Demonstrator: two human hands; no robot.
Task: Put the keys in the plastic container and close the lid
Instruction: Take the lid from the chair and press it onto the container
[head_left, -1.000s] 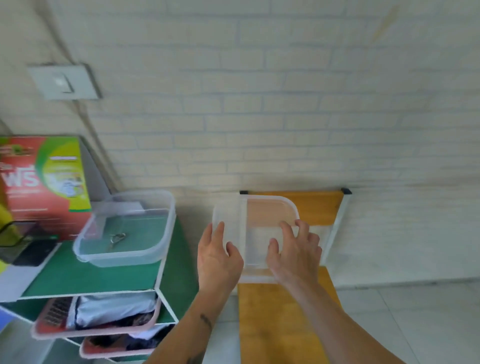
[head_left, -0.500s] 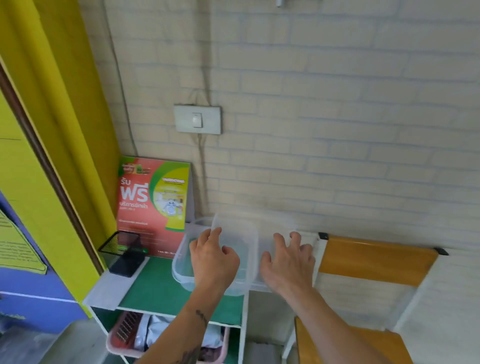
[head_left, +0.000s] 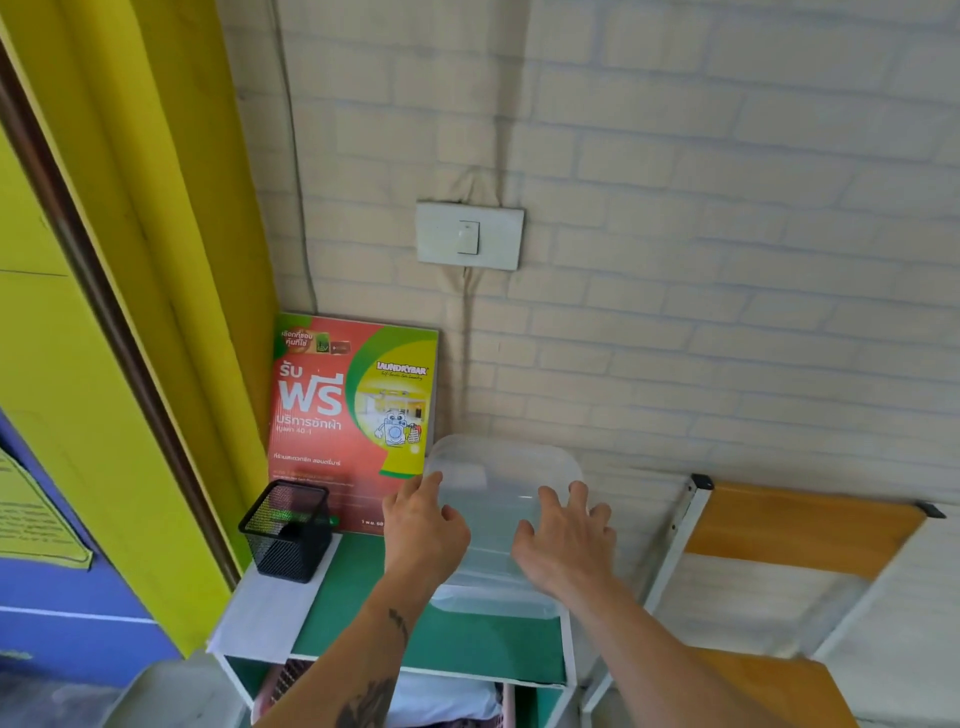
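The clear plastic container (head_left: 493, 597) stands on the green shelf top (head_left: 415, 639) against the brick wall. Its clear lid (head_left: 501, 475) lies over the container, seemingly level with the rim. My left hand (head_left: 421, 530) grips the lid's left edge, with the thumb on the near side. My right hand (head_left: 566, 543) lies spread on the lid's right part, fingers on top. The keys do not show through the cloudy plastic and my hands.
A black mesh pen cup (head_left: 288, 530) stands at the shelf's left end. A red and green poster (head_left: 348, 410) leans behind it. A wooden chair (head_left: 800, 525) stands just right of the shelf. Baskets sit in the shelf below. A light switch (head_left: 469, 236) is above.
Both hands carried the lid from above the chair leftward to the container and set it over the top. The view has swung left and upward.
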